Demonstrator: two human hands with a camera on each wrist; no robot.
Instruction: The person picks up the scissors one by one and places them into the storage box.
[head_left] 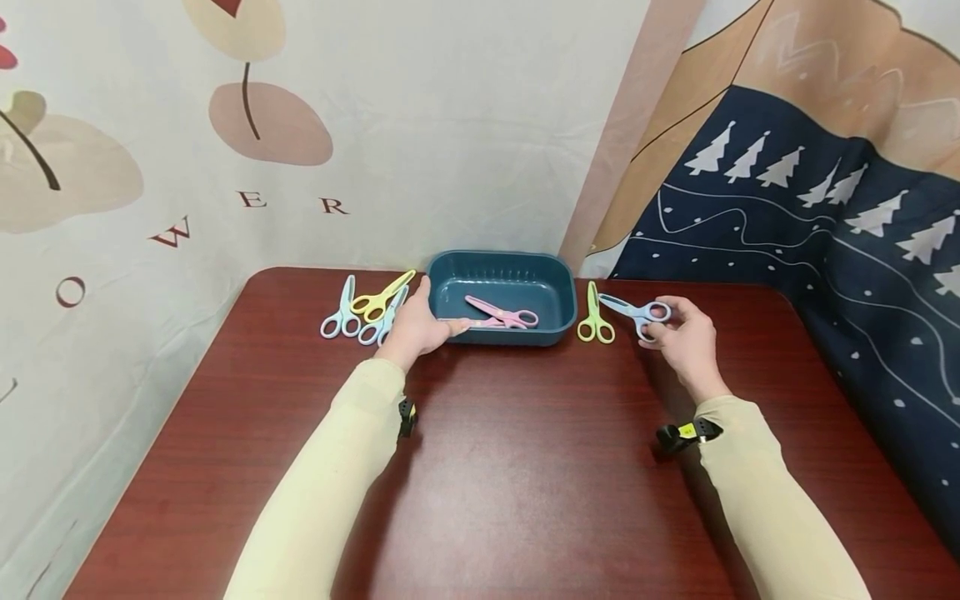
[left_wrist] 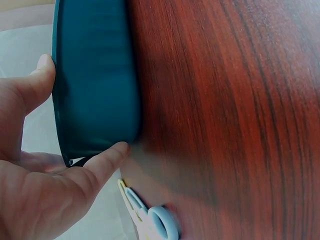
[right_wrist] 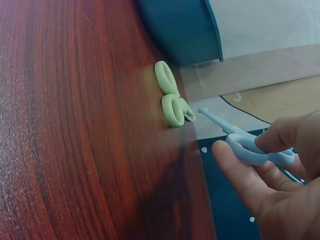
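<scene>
My left hand is spread round the front left corner of a dark teal bin, thumb at the rim and straight fingers along the side wall. Inside the bin lie pink scissors, partly covered by the hand. To the right, my right hand pinches blue scissors by the handles, blades pointing left. In the right wrist view those scissors sit between thumb and fingers. Green scissors rest on the table between the bin and the right hand.
Left of the bin are blue scissors, yellow scissors and another blue pair close beside the left hand. The dark red table meets a printed cloth at its back edge.
</scene>
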